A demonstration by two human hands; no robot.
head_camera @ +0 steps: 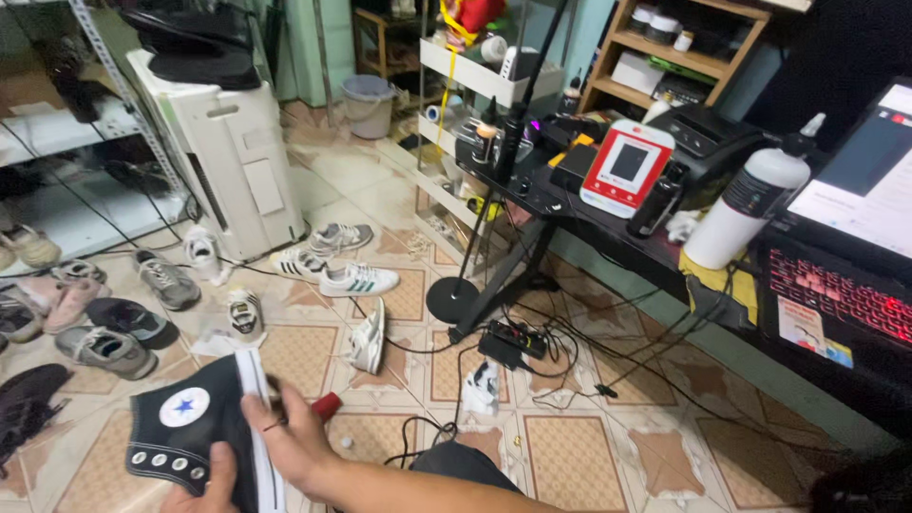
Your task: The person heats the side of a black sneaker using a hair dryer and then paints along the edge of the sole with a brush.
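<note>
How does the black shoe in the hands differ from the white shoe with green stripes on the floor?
The black shoe is a high-top with a round white star patch; the white shoe is low-cut with green side stripes. The black shoe is held by the left hand and right hand; the white shoe lies untouched on the tiles. The black shoe is tilted, the white shoe rests on its sole. Both are sneakers.

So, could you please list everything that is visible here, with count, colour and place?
high-top sneaker: one, black with white sole, held at lower left
loose shoes: about a dozen, white, grey, pink, scattered over floor at left
air cooler: one, white, back left
bucket: one, grey, far floor
spray bottle: one, white, on desk
laptop: one, black, red-lit keys, right
power strip: one, black, under desk
left hand: under sneaker
right hand: gripping sneaker's sole
</note>
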